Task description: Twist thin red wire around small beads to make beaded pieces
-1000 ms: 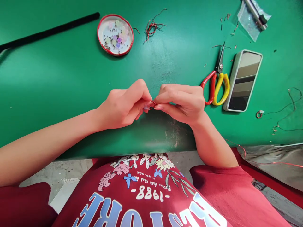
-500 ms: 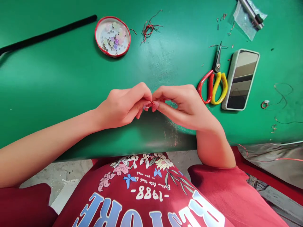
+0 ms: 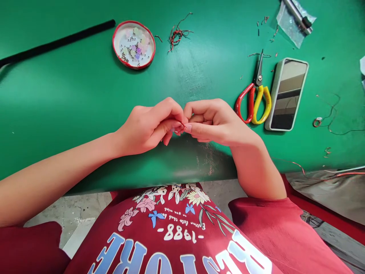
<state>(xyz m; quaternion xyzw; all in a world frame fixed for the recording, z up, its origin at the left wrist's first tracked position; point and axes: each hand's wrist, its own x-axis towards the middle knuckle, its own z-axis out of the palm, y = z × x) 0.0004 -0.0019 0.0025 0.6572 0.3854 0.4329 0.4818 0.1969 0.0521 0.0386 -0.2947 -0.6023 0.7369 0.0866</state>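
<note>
My left hand [image 3: 151, 125] pinches a small red beaded cord [image 3: 179, 129], with a few tiny pale beads showing below the fingertips. From the other side my right hand [image 3: 216, 121] closes thumb and forefinger on the same cord. The fingertips of both hands nearly meet above the table near its front edge. Most of the cord is hidden behind the fingers. To the right of my right hand lie scissors [image 3: 258, 78] with one red and one yellow handle, blades pointing away from me.
A red-rimmed lid [image 3: 113, 43] holds several beads. Beside it lies a tangle of dark-red cord [image 3: 176, 36]. A phone [image 3: 287, 95] rests right of the scissors, and a metal tube on a plastic bag [image 3: 291, 28] is at the back. A black strip [image 3: 59, 41] lies at left.
My right hand has turned slightly, its other fingers curling in behind the thumb. A little more red cord shows between the fingertips. The view has shifted slightly.
</note>
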